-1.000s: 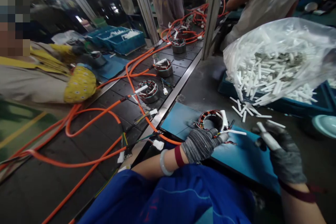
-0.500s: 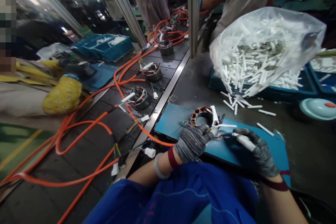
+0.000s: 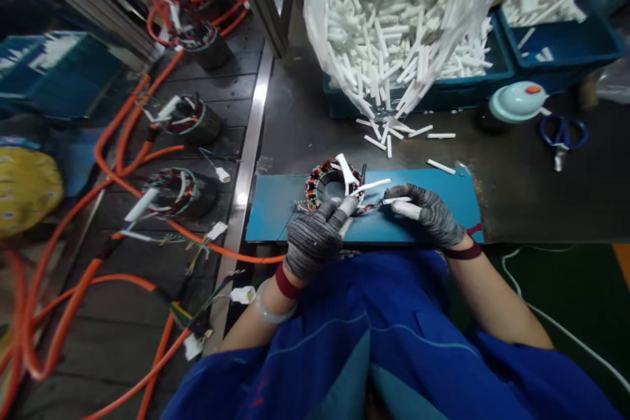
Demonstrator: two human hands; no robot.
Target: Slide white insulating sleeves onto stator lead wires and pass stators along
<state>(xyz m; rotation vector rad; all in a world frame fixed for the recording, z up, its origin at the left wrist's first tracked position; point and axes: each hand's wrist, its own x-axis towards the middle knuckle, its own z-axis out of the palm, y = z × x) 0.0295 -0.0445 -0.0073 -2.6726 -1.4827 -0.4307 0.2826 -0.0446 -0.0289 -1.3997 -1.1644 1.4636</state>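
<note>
On a blue board (image 3: 268, 210) in front of me lies a ring-shaped motor stator (image 3: 314, 189) with copper windings. A thick white sleeve (image 3: 346, 172) stands up from its right side, and a thinner white sleeve (image 3: 375, 186) points rightward. My left hand (image 3: 315, 239), in a grey knit glove, is closed at the stator's near right edge, thumb and finger pinching wires there. Just right of it, my gloved right hand (image 3: 426, 211) pinches a short white sleeve (image 3: 398, 200) between fingertips. Dark red twisted wires (image 3: 369, 208) run between the two hands.
A plastic bag (image 3: 319, 20) of white sleeves sits in a blue bin (image 3: 344, 105), with loose sleeves (image 3: 386, 134) spilled before it. Right are a lidded cup (image 3: 516, 102) and scissors (image 3: 562, 138). More stators (image 3: 197, 121) and orange cables (image 3: 59, 315) line the left conveyor.
My view has tilted down and turned right, bringing the scissors into sight. Both hands keep their grips, and the right hand's sleeve is now closer to the stator's wires.
</note>
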